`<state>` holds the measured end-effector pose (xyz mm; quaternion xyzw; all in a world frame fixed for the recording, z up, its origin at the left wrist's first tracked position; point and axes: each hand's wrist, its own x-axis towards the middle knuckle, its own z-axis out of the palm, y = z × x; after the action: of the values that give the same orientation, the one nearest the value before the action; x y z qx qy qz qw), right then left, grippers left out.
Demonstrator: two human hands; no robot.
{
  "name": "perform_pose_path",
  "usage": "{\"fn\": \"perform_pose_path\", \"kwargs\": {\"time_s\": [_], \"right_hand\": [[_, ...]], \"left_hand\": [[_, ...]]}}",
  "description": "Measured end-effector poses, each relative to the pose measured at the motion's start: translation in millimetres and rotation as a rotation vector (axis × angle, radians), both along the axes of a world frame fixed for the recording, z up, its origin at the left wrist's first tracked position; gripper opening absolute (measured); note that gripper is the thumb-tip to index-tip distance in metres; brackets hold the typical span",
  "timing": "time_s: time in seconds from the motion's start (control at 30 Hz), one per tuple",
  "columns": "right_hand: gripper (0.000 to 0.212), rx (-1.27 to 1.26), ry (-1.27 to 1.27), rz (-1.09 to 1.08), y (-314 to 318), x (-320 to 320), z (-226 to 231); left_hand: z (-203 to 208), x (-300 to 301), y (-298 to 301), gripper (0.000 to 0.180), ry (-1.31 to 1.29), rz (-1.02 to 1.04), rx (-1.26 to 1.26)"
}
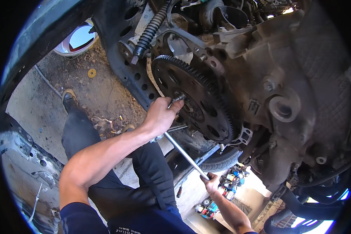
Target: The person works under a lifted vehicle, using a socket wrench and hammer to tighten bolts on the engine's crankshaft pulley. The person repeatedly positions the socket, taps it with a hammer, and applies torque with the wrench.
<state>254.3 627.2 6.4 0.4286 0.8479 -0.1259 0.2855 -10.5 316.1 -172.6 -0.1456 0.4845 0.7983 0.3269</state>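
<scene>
A dark toothed flywheel plate (199,84) stands on edge at the end of the engine, with round and oval holes around its hub. My left hand (160,115) is closed around the head end of a long chrome socket wrench (183,152), close against the hub. The socket (178,96) shows just past my fingertips at the hub bolts; how well it is seated, I cannot tell. Lower right, my right hand (210,183) grips the far end of the wrench's straight bar. My left palm hides part of the wrench head.
The engine and its casing (300,78) fill the right side. A dark frame rail (117,58) with holes runs behind the flywheel. A ribbed shaft (152,31) hangs above it. Below are a tyre (222,160), several coloured bottles (230,183) and a screwdriver (179,191). A bucket (80,41) stands upper left.
</scene>
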Motion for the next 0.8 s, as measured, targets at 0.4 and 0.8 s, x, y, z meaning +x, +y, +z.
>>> {"fn": "perform_pose_path", "kwargs": {"time_s": [0.4, 0.8], "right_hand": [[0.033, 0.088, 0.162, 0.016, -11.7, 3.2, -13.1], [0.026, 0.060, -0.031, 0.243, 11.0, 12.8, -15.2]], "left_hand": [[-3.2, 0.6, 4.8, 0.045, 0.041, 0.038, -0.098], [11.4, -8.4, -11.8, 0.044, 0.029, -0.120, -0.143]]}}
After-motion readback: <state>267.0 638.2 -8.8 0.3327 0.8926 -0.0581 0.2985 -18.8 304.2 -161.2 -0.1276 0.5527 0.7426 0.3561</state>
